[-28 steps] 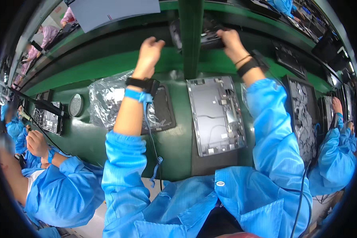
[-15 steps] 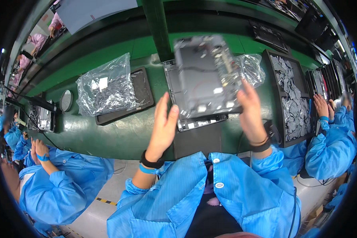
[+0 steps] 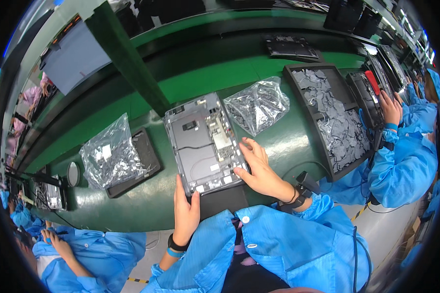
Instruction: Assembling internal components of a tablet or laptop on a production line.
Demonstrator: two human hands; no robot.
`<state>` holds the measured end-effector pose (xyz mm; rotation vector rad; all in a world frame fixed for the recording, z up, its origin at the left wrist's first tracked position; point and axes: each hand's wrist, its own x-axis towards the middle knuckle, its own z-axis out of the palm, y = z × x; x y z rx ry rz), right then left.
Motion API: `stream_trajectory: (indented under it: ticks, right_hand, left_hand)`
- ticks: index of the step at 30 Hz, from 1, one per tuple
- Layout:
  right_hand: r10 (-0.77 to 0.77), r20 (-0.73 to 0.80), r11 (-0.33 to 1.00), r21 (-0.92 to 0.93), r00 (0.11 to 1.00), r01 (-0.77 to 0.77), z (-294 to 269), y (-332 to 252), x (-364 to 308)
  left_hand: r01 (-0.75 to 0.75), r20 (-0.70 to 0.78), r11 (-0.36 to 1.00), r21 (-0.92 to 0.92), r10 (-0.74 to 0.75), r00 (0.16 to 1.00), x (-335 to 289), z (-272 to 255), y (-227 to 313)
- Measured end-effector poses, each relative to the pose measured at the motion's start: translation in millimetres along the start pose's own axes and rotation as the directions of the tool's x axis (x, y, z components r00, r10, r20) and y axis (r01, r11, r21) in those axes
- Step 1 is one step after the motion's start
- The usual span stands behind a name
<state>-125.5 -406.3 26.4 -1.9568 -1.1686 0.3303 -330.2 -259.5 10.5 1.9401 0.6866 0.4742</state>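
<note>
In front of me lies a flat tablet-like device housing (image 3: 193, 158), dark grey, with a circuit board along its right side and thin cables across it. Along its lower left edge rests my left hand (image 3: 186, 215), open, with its fingers stretched out and the thumb apart. My right hand (image 3: 260, 173) is open at the lower right edge, its fingers spread and the thumb by the corner. A dark mat (image 3: 225, 201) shows under the near edge. Whatever lies directly beneath the housing is hidden.
A clear bag of small dark parts (image 3: 110, 161) lies on a black tray (image 3: 146, 163) at left. Another clear bag (image 3: 259, 105) sits beyond my right hand. At right stands a black tray of grey pieces (image 3: 298, 110). A green post (image 3: 127, 58) rises behind; co-workers sit both sides.
The housing, raised and blurred before, now lies flat on the bench. Both hands have come down along its sides, and the right fingers have spread. The whole view has shifted and tilted.
</note>
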Motion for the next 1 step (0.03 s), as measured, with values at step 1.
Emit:
stream_trajectory:
  ticks: [1]
  right_hand:
    - [0.004,0.087,1.000,-0.027,0.996,-0.002,-6.6,8.0,1.9]
  left_hand:
    - [-0.025,0.005,0.995,0.093,0.024,1.000,-2.3,-2.4,-3.7]
